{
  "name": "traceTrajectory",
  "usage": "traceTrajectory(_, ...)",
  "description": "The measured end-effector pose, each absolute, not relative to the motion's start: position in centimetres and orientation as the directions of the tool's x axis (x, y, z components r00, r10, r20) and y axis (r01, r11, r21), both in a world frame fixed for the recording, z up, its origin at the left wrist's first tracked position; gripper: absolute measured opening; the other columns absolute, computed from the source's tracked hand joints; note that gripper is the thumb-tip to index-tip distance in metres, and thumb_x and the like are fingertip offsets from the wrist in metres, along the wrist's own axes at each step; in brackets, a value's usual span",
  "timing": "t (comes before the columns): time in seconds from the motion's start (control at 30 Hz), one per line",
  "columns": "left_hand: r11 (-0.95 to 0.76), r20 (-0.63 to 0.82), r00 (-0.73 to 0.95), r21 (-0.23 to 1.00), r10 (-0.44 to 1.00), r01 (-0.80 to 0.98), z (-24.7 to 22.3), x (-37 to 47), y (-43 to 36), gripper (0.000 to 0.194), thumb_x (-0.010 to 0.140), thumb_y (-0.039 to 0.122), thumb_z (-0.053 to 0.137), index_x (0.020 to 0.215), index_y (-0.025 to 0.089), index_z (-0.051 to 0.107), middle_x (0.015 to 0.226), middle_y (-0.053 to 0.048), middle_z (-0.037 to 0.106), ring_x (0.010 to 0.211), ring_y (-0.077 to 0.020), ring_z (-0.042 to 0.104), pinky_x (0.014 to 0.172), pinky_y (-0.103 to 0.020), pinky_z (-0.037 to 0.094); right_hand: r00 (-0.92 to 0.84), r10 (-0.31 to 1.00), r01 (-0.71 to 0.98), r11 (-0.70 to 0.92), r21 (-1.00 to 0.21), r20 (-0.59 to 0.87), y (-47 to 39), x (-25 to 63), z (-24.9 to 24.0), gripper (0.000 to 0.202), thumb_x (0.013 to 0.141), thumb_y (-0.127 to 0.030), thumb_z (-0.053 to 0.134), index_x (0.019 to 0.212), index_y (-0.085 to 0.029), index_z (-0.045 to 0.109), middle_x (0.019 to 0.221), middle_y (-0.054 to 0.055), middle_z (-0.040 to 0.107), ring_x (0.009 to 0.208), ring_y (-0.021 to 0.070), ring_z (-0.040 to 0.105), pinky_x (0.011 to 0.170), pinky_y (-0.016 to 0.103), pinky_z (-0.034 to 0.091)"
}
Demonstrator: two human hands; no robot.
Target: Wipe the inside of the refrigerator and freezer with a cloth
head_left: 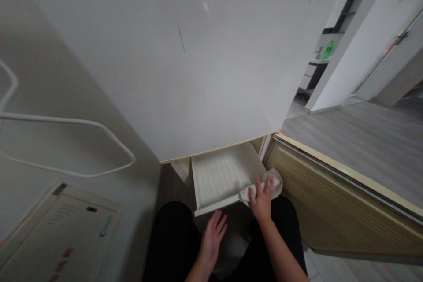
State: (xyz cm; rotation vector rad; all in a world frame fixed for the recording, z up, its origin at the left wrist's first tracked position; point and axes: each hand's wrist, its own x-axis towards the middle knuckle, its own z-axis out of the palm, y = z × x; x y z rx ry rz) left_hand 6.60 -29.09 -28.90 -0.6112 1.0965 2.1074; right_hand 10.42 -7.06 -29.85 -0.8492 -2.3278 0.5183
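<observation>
A white drawer [218,172] with a ribbed floor is pulled out below a large white panel. My right hand [262,200] grips a pale cloth [276,180] and presses it on the drawer's front right corner. Part of the cloth bunches out beyond the fingers to the right. Just under the front edge of the drawer is my left hand [213,235], fingers stretched out, nothing in it. Whether its fingertips touch the drawer edge I cannot tell.
An opened yellowish door [337,198] stands to the right of the drawer. The white panel [198,66] rises in front of me. On the left wall are a white cable [99,123] and a metal box cover [66,233]. A green bottle [328,50] stands far off.
</observation>
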Motion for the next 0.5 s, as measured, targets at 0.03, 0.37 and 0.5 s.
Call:
traceTrajectory(0.03, -0.415, -0.669, -0.651, 0.511, 0.359, -0.753, -29.0, 6.5, -28.8, 0.031, 0.099, 0.031, 0.046, 0.114, 0.018, 0.069, 0.155, -0.015, 0.049, 0.134, -0.0303, 0.056, 0.116, -0.048, 0.042, -0.554, 0.733, 0.45, 0.662, -0.599, 0.394, -6.6, 10.4, -30.3, 0.063, 0.101, -0.048, 0.038, 0.154, -0.013, 0.041, 0.169, 0.02, 0.0, 0.155, 0.0415, -0.003, 0.117, 0.067, 0.022)
traceTrajectory(0.37, -0.375, -0.658, -0.632, 0.511, 0.409, -0.774, -30.9, 6.3, -26.9, 0.026, 0.096, 0.029, 0.053, 0.115, 0.019, 0.068, 0.153, -0.018, 0.05, 0.125, -0.0313, 0.063, 0.116, -0.049, 0.041, -0.442, 0.893, 0.294, 0.049, -0.955, -0.09, -9.8, 9.1, -37.6, 0.083, 0.102, -0.06, 0.011, 0.162, -0.006, -0.011, 0.154, 0.027, 0.04, 0.139, 0.0301, 0.049, 0.104, 0.044, 0.05)
traceTrajectory(0.5, -0.375, -0.649, -0.64, 0.52, 0.411, -0.768, -30.5, 6.3, -26.4, 0.022, 0.098, 0.027, 0.052, 0.109, 0.017, 0.067, 0.145, -0.02, 0.058, 0.12, -0.0305, 0.067, 0.114, -0.048, 0.044, -0.442, 0.895, 0.296, 0.199, -0.934, 0.051, -9.8, 9.0, -39.4, 0.077, 0.103, -0.057, 0.007, 0.162, -0.011, -0.013, 0.139, 0.023, 0.057, 0.122, 0.0259, 0.062, 0.091, 0.039, 0.055)
